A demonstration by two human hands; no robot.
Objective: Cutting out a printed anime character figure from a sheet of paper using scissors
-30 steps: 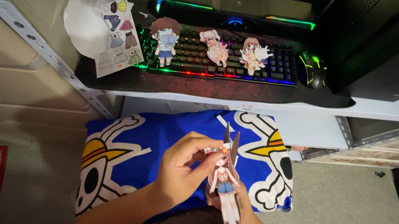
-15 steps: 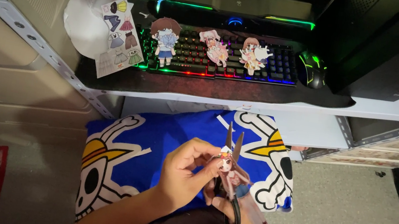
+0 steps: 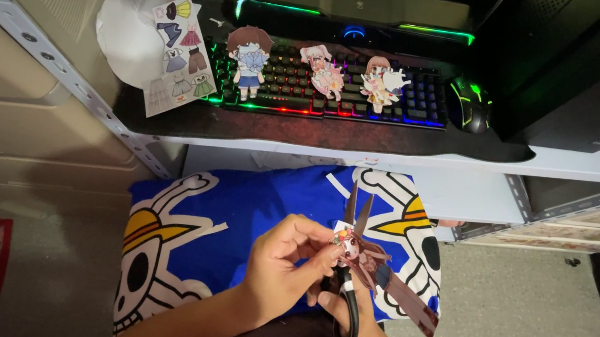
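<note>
the left hand (image 3: 284, 266) pinches a small printed paper doll figure with brown hair (image 3: 365, 261) at its head end, fingers closed on the paper. the right hand (image 3: 342, 307) sits mostly hidden beneath the left hand and the paper; it grips black-handled scissors (image 3: 348, 280), whose two blades stand open in a narrow v above the figure. the lower handle loop shows; the rest of the grip cannot be made out. both hands are held over a blue fabric with white skull-and-straw-hat prints (image 3: 245, 208), below the tabletop (image 3: 573, 164). on the tabletop, three cut paper dolls (image 3: 325, 72) lie on a backlit black keyboard (image 3: 423, 100), a sheet of paper doll clothes (image 3: 177, 57) beside it. the monitor is cut off at the upper edge.
</note>
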